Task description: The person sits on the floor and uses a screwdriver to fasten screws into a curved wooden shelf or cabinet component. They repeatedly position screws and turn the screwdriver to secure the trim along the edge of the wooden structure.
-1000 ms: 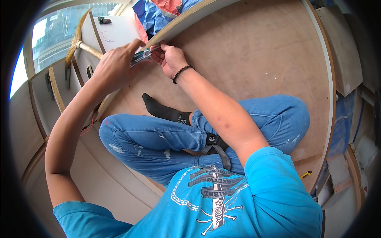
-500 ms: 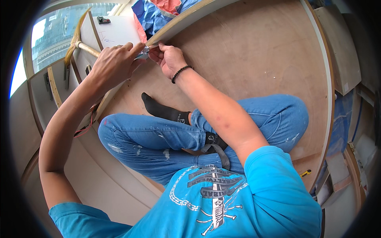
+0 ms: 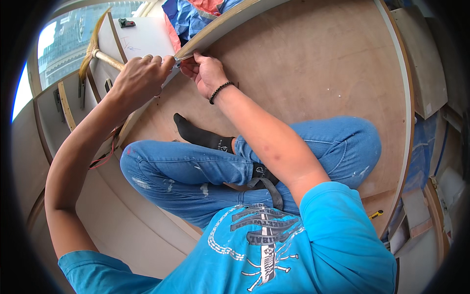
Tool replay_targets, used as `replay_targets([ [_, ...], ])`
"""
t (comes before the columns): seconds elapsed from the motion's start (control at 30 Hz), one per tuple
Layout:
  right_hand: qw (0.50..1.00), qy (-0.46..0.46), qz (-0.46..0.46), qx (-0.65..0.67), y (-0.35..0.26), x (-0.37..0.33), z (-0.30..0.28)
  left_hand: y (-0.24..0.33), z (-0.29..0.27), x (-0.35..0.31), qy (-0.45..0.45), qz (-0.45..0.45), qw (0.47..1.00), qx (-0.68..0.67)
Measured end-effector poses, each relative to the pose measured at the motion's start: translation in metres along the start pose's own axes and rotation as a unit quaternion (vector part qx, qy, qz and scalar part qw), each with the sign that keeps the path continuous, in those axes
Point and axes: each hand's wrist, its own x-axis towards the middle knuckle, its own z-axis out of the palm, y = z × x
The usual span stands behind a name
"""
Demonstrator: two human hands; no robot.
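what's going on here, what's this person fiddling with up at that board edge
A person in a blue shirt and jeans sits cross-legged on a plywood panel. Both hands meet at the panel's pale edge strip: the left hand is curled closed against it, and the right hand, with a dark bead bracelet at the wrist, pinches something small there. What that small thing is cannot be made out. A wooden handle pokes out just behind the left hand.
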Motion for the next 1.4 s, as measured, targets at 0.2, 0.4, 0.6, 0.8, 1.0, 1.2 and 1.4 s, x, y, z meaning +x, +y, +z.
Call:
replay_targets([
  [0.2,1.0,-0.009,0.014,0.013,0.002,-0.007,0.01,0.005,-0.034,0.033,-0.204,-0.476,0.591,-0.619],
  [0.4,1.0,0.005,0.001,0.002,-0.006,0.004,0.005,0.019,-0.041,0.022,-0.031,-0.151,0.975,-0.159],
  [0.6,1.0,0.02,0.017,0.004,-0.001,-0.012,0.01,-0.008,-0.007,0.051,-0.108,-0.37,0.858,-0.341],
  [0.8,0.999,0.002,0.028,-0.016,-0.008,-0.007,0.008,0.003,-0.02,0.036,-0.072,-0.392,0.806,-0.438],
  [1.0,1.0,0.006,0.015,-0.023,-0.003,-0.001,0.007,0.0,-0.017,0.029,-0.062,-0.235,0.895,-0.374],
  [1.2,0.997,0.05,0.047,0.024,-0.004,-0.006,0.014,0.008,-0.035,0.026,-0.183,-0.46,0.535,-0.685],
  [1.4,0.998,0.058,0.034,-0.012,-0.016,-0.004,0.015,0.021,-0.021,0.01,-0.005,-0.075,0.991,-0.106],
])
